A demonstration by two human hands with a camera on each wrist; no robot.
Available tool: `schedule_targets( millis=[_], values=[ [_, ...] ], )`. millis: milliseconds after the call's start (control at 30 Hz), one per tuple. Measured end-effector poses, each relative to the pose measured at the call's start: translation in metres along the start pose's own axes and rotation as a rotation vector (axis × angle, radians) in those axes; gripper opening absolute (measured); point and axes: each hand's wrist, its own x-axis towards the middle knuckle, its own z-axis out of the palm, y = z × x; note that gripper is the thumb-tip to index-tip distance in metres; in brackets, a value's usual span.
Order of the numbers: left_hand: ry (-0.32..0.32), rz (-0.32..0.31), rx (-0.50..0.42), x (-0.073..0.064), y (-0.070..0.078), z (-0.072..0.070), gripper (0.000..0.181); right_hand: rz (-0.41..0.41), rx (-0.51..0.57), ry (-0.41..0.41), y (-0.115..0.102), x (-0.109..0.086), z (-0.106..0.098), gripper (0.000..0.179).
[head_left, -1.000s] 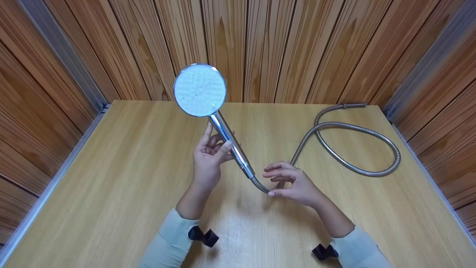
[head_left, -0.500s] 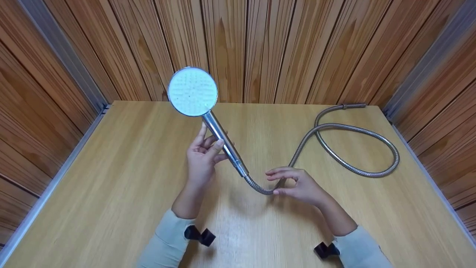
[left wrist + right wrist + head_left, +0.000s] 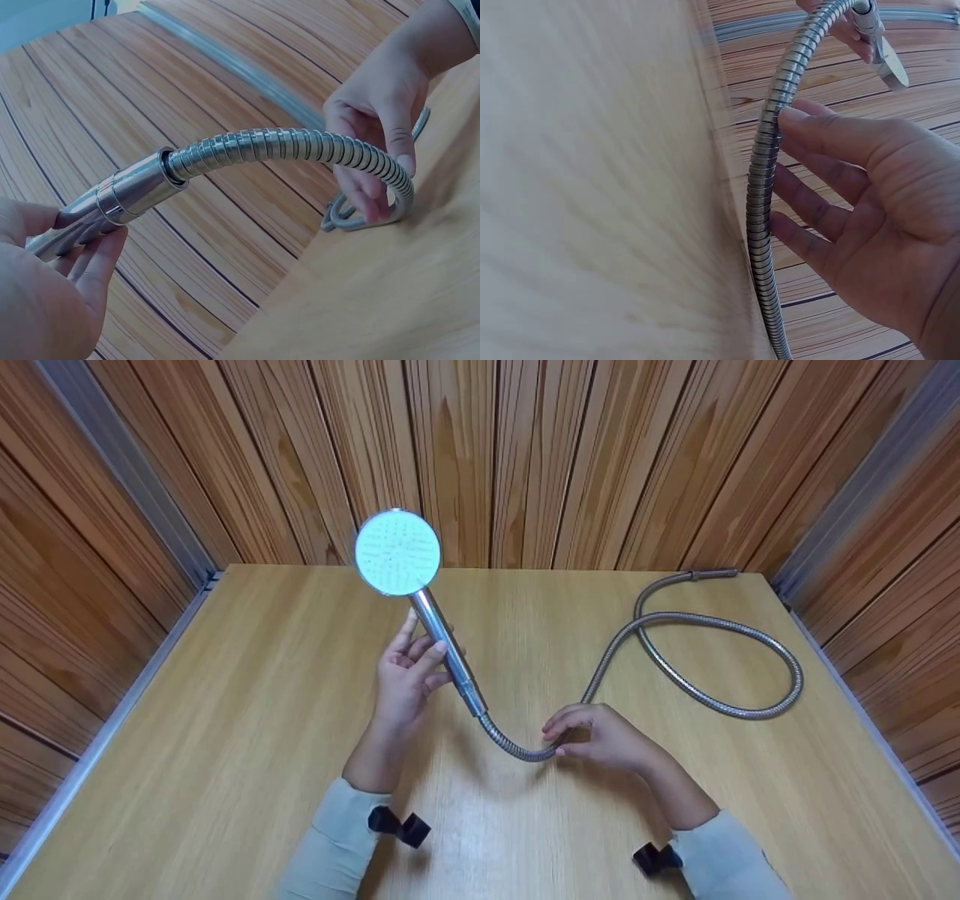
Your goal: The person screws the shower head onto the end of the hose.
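Note:
A chrome hand shower [image 3: 397, 553] with a round white face is held up, tilted, above the table in the head view. My left hand [image 3: 401, 679] grips its handle [image 3: 442, 641], thumb across the front and fingers behind. From the handle's lower end a ribbed metal shower hose [image 3: 285, 146] curves away in the left wrist view. My right hand [image 3: 596, 735] holds this hose lightly between thumb and fingers, low over the table. The right wrist view has the thumb tip against the hose [image 3: 763, 169] and the other fingertips at its side, partly hidden.
The rest of the hose [image 3: 750, 711] lies in a loop on the right of the wooden table [image 3: 247, 720]. Its free end [image 3: 712, 574] is at the back edge. Wood-panelled walls [image 3: 525, 457] stand behind and at both sides.
The hand shower has come down slightly, and the left hand has moved a little left. More hose shows between the hands. The right hand has shifted slightly downward, its fingers closer to the hose.

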Motion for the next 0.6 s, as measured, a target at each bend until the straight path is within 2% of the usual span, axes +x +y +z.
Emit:
schedule_targets(
  millis=[200,400,600],
  values=[
    [-0.018,-0.074,0.044,0.004,0.000,-0.009,0.090,0.029,-0.019,0.014,0.000,0.002,-0.006,0.020],
    [-0.065,-0.108,0.088,0.008,-0.001,-0.014,0.096,0.072,0.008,0.003,0.007,0.003,-0.013,0.023],
    [-0.117,-0.167,0.120,0.014,-0.004,-0.020,0.097,0.092,0.034,-0.010,0.015,0.006,-0.015,0.019]
  ],
)
